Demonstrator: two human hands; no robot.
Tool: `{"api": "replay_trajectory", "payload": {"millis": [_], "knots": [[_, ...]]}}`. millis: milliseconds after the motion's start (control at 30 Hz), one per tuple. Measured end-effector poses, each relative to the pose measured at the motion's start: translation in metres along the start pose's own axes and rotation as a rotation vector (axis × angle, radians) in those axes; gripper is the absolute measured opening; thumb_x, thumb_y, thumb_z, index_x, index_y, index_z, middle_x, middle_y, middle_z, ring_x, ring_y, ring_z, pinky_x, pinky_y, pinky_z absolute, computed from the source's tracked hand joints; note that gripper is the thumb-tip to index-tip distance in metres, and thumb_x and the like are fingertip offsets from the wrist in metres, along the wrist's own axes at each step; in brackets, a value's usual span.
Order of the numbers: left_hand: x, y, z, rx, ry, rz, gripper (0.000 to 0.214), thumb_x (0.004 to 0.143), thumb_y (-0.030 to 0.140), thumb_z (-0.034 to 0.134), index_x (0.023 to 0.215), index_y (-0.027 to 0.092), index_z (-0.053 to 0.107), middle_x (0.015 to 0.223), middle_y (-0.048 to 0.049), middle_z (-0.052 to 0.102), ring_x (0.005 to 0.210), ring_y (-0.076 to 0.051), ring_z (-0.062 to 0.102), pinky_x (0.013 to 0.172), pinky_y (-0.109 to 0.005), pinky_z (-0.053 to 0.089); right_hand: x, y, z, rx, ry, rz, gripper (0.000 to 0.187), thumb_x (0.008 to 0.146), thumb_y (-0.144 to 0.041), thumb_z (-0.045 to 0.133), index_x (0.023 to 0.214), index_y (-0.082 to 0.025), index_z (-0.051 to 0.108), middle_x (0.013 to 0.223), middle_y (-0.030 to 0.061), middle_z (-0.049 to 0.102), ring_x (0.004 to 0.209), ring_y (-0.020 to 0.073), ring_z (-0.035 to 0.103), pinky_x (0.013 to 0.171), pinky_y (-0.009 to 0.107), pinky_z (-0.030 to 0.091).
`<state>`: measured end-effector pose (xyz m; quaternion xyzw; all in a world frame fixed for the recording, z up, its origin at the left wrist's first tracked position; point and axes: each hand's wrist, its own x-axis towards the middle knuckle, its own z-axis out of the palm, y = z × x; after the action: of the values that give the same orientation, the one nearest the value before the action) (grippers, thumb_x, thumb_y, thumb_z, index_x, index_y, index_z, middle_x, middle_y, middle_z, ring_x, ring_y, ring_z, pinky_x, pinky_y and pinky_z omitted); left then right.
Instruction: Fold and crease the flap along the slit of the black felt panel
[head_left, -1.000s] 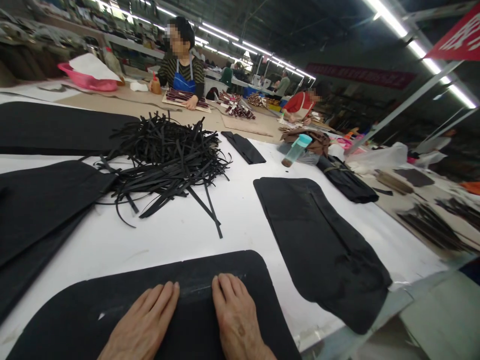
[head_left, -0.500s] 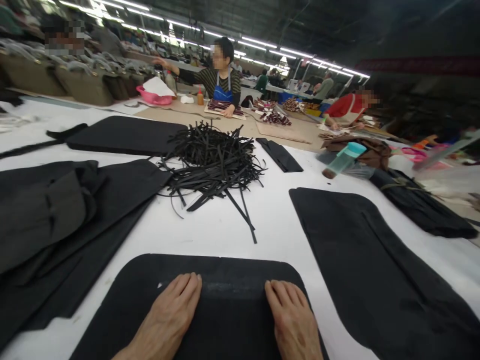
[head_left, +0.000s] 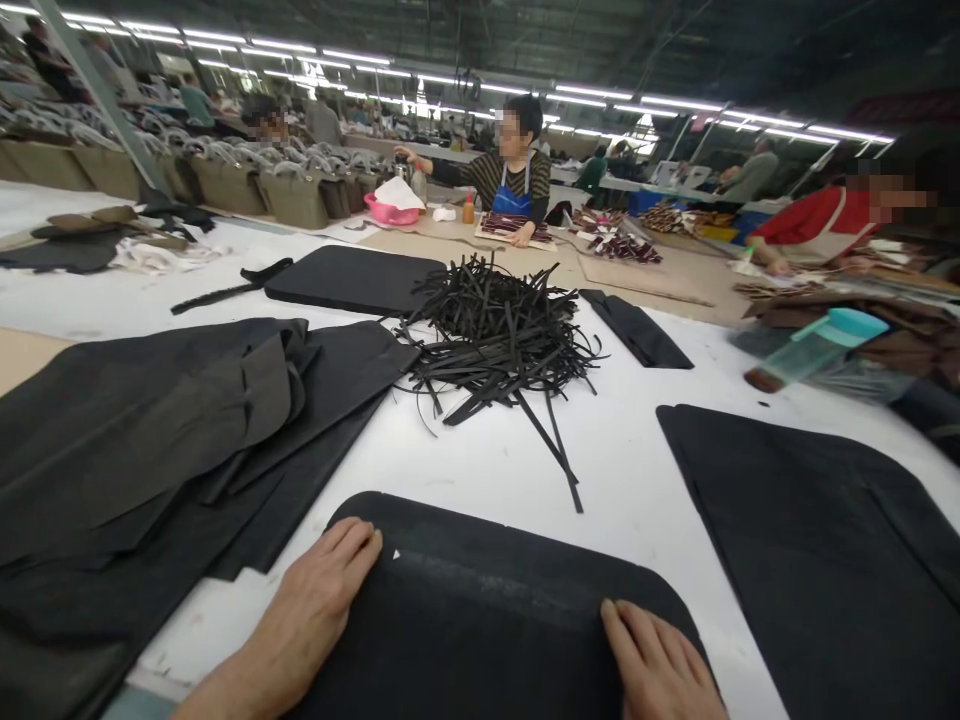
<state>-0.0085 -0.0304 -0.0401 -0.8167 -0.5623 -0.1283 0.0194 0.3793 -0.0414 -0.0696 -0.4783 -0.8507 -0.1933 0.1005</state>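
Observation:
A black sheet panel (head_left: 480, 640) with rounded corners lies before me on the white table. Its surface bears a pale scuffed band and a tiny white triangle (head_left: 396, 554). My left hand (head_left: 315, 610) is closed over the panel's left edge near the far corner, fingertips on top and thumb hidden. My right hand (head_left: 660, 655) rests on the right side of the panel, fingers stretched over its surface. Beyond the panel is a tangled heap of thin black strips (head_left: 510, 330), two of them trailing toward me.
Black folded pieces (head_left: 187, 430) spread at the left, another black panel (head_left: 825, 530) at the right. Behind are a thick black stack (head_left: 345, 280), a narrow black piece (head_left: 637, 330) and a teal-lidded bottle (head_left: 817, 350). Co-workers sit across the table; brown bags line the far left.
The view has swung left. My left hand has shifted outward from the panel's top to its left edge, uncovering the area right of the white triangle. The panel has turned slightly clockwise.

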Motion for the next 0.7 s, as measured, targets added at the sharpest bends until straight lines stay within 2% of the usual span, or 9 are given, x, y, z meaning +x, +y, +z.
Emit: {"api": "replay_trajectory", "payload": {"millis": [167, 267, 333, 433, 500, 567, 700], "knots": [[0.005, -0.009, -0.003, 0.000, 0.036, -0.014, 0.047, 0.077, -0.001, 0.032, 0.102, 0.021, 0.065, 0.105, -0.0040, 0.064, 0.099, -0.016, 0.059, 0.087, -0.025, 0.050, 0.017, -0.005, -0.026, 0.199, -0.061, 0.319, 0.036, 0.083, -0.005, 0.035, 0.104, -0.019, 0.061, 0.103, 0.0062, 0.065, 0.091, 0.0185, 0.062, 0.077, 0.028, 0.051], [0.018, 0.008, -0.005, 0.043, 0.086, 0.059, 0.046, 0.076, 0.000, 0.034, 0.105, 0.019, 0.064, 0.107, -0.0050, 0.065, 0.098, -0.019, 0.059, 0.086, -0.028, 0.050, 0.035, -0.018, -0.039, 0.197, -0.068, 0.475, 0.032, 0.086, -0.007, 0.035, 0.105, -0.015, 0.060, 0.107, 0.0101, 0.062, 0.094, 0.0208, 0.060, 0.081, 0.031, 0.051], [0.031, 0.035, -0.007, 0.034, 0.057, 0.161, 0.055, 0.072, -0.006, 0.033, 0.110, 0.021, 0.062, 0.109, -0.0041, 0.065, 0.100, -0.019, 0.059, 0.088, -0.030, 0.049, 0.050, -0.036, -0.042, 0.208, -0.062, 0.419, 0.036, 0.082, -0.003, 0.036, 0.106, -0.016, 0.060, 0.106, 0.0095, 0.062, 0.094, 0.0223, 0.059, 0.081, 0.034, 0.050], [0.050, 0.077, -0.007, -0.007, -0.172, 0.279, 0.061, 0.068, -0.009, 0.035, 0.116, 0.022, 0.058, 0.115, -0.0038, 0.063, 0.103, -0.021, 0.058, 0.090, -0.035, 0.049, 0.070, -0.069, -0.037, 0.283, -0.051, 0.221, 0.041, 0.075, 0.001, 0.042, 0.106, -0.020, 0.060, 0.099, 0.0054, 0.063, 0.086, 0.0216, 0.058, 0.075, 0.032, 0.049], [0.057, 0.094, -0.003, 0.009, -0.293, 0.298, 0.059, 0.069, -0.007, 0.037, 0.118, 0.020, 0.056, 0.119, -0.0070, 0.061, 0.106, -0.024, 0.058, 0.089, -0.039, 0.050, 0.075, -0.084, -0.031, 0.273, -0.018, 0.166, 0.041, 0.073, 0.001, 0.046, 0.106, -0.019, 0.060, 0.097, 0.0050, 0.064, 0.085, 0.0221, 0.057, 0.074, 0.033, 0.048], [0.059, 0.099, 0.002, 0.019, -0.352, 0.296, 0.058, 0.071, -0.007, 0.036, 0.120, 0.017, 0.055, 0.123, -0.0098, 0.059, 0.109, -0.026, 0.056, 0.090, -0.041, 0.050, 0.075, -0.090, -0.025, 0.268, -0.021, 0.168, 0.041, 0.073, 0.001, 0.049, 0.108, -0.018, 0.059, 0.097, 0.0052, 0.064, 0.086, 0.0224, 0.056, 0.077, 0.033, 0.047], [0.056, 0.089, 0.007, -0.034, -0.368, 0.238, 0.060, 0.070, -0.009, 0.034, 0.121, 0.016, 0.055, 0.127, -0.0095, 0.056, 0.113, -0.024, 0.053, 0.094, -0.037, 0.047, 0.071, -0.088, -0.023, 0.309, -0.072, 0.190, 0.042, 0.071, 0.000, 0.053, 0.109, -0.016, 0.059, 0.096, 0.0053, 0.064, 0.085, 0.0230, 0.056, 0.078, 0.035, 0.045]]}}
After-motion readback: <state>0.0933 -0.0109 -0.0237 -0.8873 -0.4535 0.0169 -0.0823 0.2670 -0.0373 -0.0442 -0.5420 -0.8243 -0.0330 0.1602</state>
